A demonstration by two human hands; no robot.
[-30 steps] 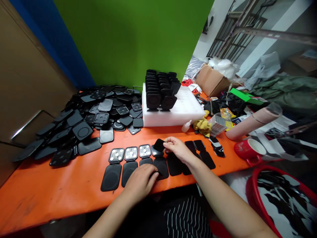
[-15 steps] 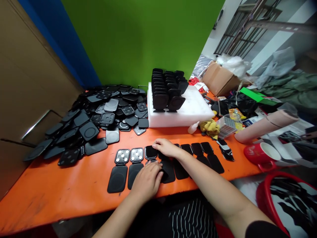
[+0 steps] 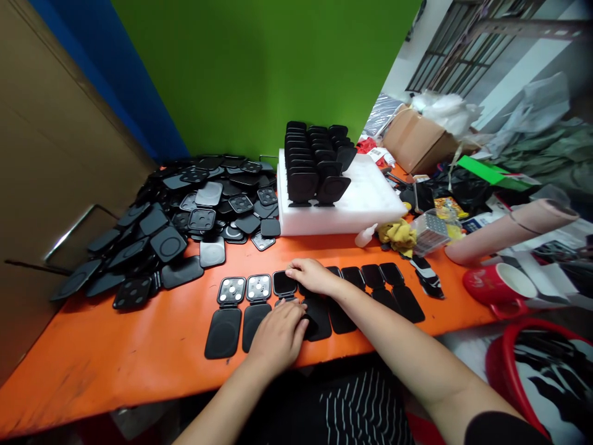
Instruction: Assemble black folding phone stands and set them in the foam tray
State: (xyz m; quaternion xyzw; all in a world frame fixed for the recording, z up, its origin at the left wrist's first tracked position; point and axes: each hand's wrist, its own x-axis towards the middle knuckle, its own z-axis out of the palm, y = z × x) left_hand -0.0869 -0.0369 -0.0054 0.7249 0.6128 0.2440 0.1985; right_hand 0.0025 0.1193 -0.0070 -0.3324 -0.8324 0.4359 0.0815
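- Orange table (image 3: 115, 364): the surface under both your hands, its bare part stretching away left of your left fingers.
- Heap of black plates (image 3: 185, 210): loose square pieces, some with round holes, lying beyond and left of your fingertips.
- White foam block (image 3: 365, 204): well beyond your right fingers, carrying upright black holders (image 3: 315, 164) in rows.
- Row of hinged black pieces (image 3: 324, 296): laid side by side directly under your fingers; each is a small rounded square joined to a longer rounded flap. The two at the left end show silver inner faces (image 3: 244, 289); the rest show matte black.
- Your right hand (image 3: 312, 276): fingers curled down, tips pressing the small black square (image 3: 283, 283) third from the left; nothing is gripped.
- Your left hand (image 3: 278, 335): fingers spread flat, resting on the flaps just below that square; nothing is gripped.
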